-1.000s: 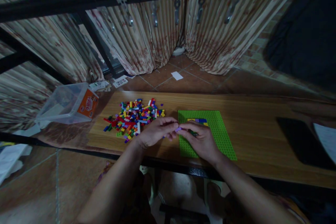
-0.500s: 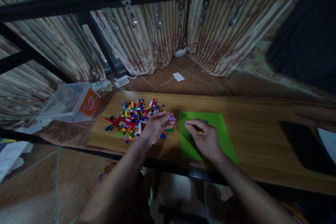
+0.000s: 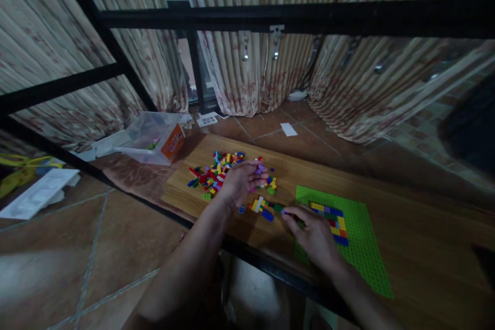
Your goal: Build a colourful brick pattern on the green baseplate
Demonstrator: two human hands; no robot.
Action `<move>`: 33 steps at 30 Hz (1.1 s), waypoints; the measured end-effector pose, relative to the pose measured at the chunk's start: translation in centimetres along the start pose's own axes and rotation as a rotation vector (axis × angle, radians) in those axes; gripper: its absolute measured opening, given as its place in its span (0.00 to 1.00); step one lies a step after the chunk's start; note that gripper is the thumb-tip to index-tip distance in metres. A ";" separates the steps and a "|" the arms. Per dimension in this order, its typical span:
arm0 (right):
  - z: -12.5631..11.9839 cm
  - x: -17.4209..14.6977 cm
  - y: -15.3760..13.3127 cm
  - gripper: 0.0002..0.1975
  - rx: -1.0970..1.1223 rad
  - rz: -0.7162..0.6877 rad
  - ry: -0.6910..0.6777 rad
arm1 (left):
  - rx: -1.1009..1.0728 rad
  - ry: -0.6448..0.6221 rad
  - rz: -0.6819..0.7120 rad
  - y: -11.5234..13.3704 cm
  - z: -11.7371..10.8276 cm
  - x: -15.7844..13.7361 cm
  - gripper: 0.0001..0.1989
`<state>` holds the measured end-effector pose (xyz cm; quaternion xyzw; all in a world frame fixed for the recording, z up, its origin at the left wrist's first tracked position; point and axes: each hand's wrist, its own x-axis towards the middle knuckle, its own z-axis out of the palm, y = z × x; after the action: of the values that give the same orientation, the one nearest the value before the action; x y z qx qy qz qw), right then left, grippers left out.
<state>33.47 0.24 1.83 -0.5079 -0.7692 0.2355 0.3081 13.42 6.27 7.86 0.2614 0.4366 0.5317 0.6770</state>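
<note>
clear bin (image 3: 135, 150), mixed brick pile (image 3: 212, 179) on tabletop (image 3: 185, 185), left hand (image 3: 237, 183) grip loosely open, purple bricks (image 3: 260, 168) lying on it, small purple brick (image 3: 284, 211) pinched in right hand (image 3: 285, 214) grip, beside green baseplate (image 3: 367, 247) bearing multicoloured bricks (image 3: 341, 227)

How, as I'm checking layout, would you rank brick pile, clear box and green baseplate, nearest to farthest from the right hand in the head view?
1. Green baseplate, partly beneath the right hand.
2. Brick pile, leftward.
3. Clear box, far left, past the pile.
</note>
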 end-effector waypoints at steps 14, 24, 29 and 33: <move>5.3 7.0 -1.5 0.11 -0.283 -0.020 -0.157 | 1.551 -0.082 0.186 -0.7 -3.2 -0.7 0.08; 4.5 6.9 -1.8 0.11 -0.236 -0.094 -0.009 | 1.623 -0.054 0.171 -2.3 -2.5 -1.0 0.12; 4.5 8.0 -2.8 0.11 -0.185 -0.086 -0.021 | 1.629 -0.090 0.171 -1.6 -2.3 -1.4 0.14; 4.3 8.8 -3.4 0.12 -0.152 -0.030 -0.017 | 1.618 -0.090 0.185 -1.6 -1.8 -2.1 0.17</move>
<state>25.65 6.89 3.14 -0.5164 -0.7949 0.1758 0.2656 12.51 3.63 6.31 0.7255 0.6346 0.0947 0.2489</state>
